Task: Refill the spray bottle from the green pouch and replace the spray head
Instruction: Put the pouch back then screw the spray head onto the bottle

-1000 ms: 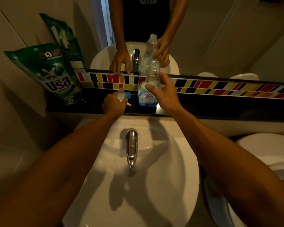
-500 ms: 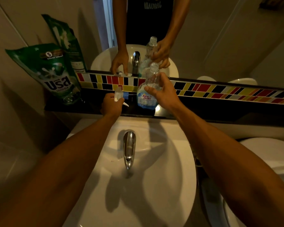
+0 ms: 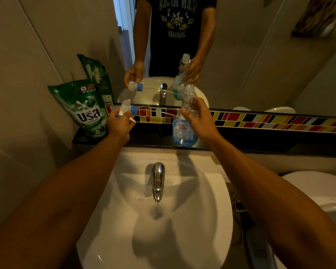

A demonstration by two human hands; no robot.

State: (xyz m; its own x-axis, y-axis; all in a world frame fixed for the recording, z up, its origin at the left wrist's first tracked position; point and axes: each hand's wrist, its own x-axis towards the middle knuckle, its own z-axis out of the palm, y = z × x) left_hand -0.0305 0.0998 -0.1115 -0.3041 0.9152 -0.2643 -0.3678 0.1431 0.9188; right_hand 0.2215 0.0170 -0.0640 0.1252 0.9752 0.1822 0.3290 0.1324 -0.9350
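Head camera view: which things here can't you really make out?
- Spray bottle: liquid level unclear in dim light; right hand covers its shoulder.
- Spray head: trigger partly hidden by left hand.
- Green pouch: small print too tiny; spout state unreadable.

We count one spray bottle point(image 3: 185, 131) on the ledge behind the sink point(image 3: 182, 239), one detached spray head point(image 3: 128, 110) to the sink's upper left, and one green pouch point(image 3: 86, 109) further left of the sink. Over it we count one tap point(image 3: 158, 180) and two hands.
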